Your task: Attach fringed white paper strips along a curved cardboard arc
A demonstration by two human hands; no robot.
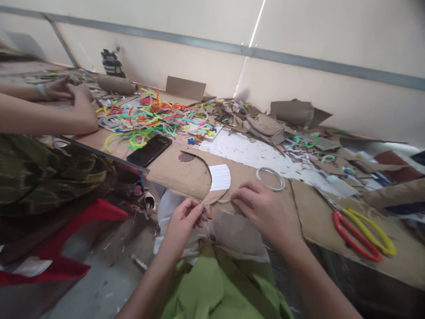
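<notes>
My left hand (190, 213) is closed in a pinch at the near tip of a curved cardboard piece (219, 196), low over the table edge. A white ribbed strip (220, 177) lies across that piece. My right hand (257, 204) is closed on a thin pale pipe cleaner (226, 201), which runs toward the left fingers. Its fingertips press close to the cardboard sheet (179, 173) underneath. Just beyond the right hand lies a pale grey ring (270, 178), apart from the fingers.
Scissors (361, 235) with red and yellow handles lie at right. A black phone (149, 150) sits left, before a tangle of coloured pipe cleaners (156, 117). Cardboard scraps (262, 126) pile behind. Another person's arm (46, 108) reaches in from the left, above a red stool (73, 239).
</notes>
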